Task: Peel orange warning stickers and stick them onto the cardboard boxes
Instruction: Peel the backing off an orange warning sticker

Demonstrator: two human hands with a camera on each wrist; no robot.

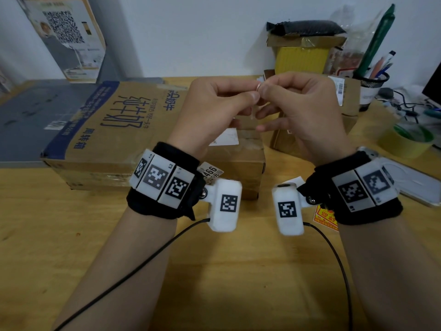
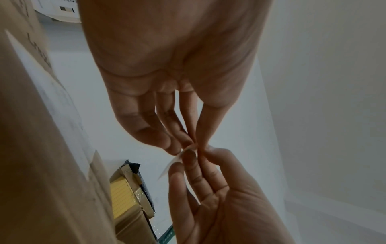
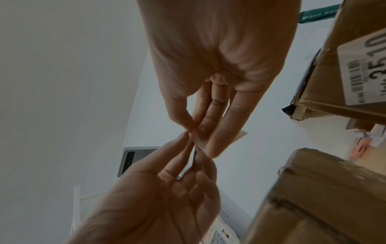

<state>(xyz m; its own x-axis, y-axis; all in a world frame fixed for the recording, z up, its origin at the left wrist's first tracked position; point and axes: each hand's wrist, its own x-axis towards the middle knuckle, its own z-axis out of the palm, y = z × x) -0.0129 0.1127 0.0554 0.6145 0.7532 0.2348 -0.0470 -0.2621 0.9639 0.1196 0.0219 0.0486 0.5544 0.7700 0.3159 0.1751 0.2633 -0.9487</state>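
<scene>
Both hands are raised above the boxes and meet at the fingertips. My left hand (image 1: 251,96) and right hand (image 1: 265,88) each pinch a small pale sticker (image 1: 259,85) between thumb and forefinger. Its thin sheet (image 2: 172,164) sticks out edge-on beside the right fingers, and a corner of the sticker (image 3: 241,136) shows behind the right hand's fingers. Its printed side is hidden. Below lie a large cardboard box (image 1: 107,120) with blue print, a smaller box (image 1: 238,161) and another box (image 1: 284,139). An orange sticker sheet (image 1: 325,217) lies on the table under my right wrist.
A pen holder (image 1: 372,82), cables and a yellow tape roll (image 1: 410,142) crowd the right side. A white flat device (image 1: 422,187) lies at the right edge. Stacked boxes (image 1: 303,56) stand at the back, and a grey pad (image 1: 35,120) lies left.
</scene>
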